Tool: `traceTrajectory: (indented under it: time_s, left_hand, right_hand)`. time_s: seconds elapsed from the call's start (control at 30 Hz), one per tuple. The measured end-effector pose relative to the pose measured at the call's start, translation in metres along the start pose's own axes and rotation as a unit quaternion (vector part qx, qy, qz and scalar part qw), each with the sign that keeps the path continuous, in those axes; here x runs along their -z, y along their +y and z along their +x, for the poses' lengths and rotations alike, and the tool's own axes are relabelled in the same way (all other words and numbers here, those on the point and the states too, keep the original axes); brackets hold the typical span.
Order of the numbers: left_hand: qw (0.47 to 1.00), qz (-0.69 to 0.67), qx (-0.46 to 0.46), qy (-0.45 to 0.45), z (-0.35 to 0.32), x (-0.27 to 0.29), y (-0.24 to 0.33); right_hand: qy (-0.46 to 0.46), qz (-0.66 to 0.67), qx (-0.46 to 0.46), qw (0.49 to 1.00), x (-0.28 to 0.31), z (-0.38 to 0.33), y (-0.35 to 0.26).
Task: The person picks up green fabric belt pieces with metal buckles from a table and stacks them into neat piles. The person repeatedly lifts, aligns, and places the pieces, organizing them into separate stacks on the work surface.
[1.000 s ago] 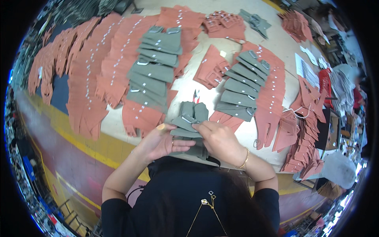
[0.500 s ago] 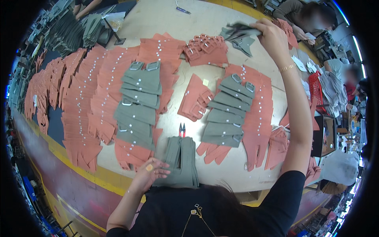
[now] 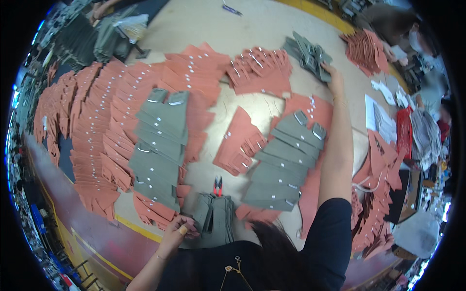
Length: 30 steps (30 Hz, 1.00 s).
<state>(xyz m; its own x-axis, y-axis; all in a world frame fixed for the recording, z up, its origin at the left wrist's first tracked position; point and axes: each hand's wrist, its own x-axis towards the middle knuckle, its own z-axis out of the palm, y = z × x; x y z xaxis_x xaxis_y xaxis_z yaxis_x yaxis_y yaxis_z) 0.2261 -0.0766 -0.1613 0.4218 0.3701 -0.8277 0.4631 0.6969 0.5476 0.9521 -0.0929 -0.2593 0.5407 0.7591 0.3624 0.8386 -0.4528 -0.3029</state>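
Pale table [image 3: 194, 24]: right hand [image 3: 335, 77] pinches green pieces [image 3: 305, 51]; left hand [image 3: 180, 229] half-curled, contents unclear

No writing, number or sign can be read. Small white square stickers [image 3: 156, 131] dot the overlapping flat grey-green strap pieces with metal buckles [image 3: 162, 157] and the fanned rows of flat salmon-red pieces [image 3: 92, 165]; any marks on them are too small to tell. The flat white rectangular paper sheet [image 3: 381, 121] at the right is likewise illegible.
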Motion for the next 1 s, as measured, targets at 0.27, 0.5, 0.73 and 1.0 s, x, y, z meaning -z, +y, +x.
traceTrajectory:
  time_s: [0.27,0.5,0.73,1.0]
  left_hand:
    - [0.998,0.062,-0.014,0.006,-0.005,-0.009,0.002]
    - [0.994,0.085,-0.070,-0.001,-0.010,-0.009,-0.006]
    - [0.993,-0.007,-0.108,-0.051,-0.010,0.005,-0.015]
    - [0.994,-0.008,-0.101,-0.042,-0.025,0.028,-0.024]
  right_hand:
    - [0.009,-0.015,0.021,1.000,0.086,-0.041,-0.094]
    - [-0.098,0.057,0.068,0.991,0.134,-0.160,-0.200]
    - [-0.140,0.006,0.086,0.986,0.117,-0.193,-0.218]
    - [-0.170,0.015,0.046,0.984,0.105,-0.195,-0.200]
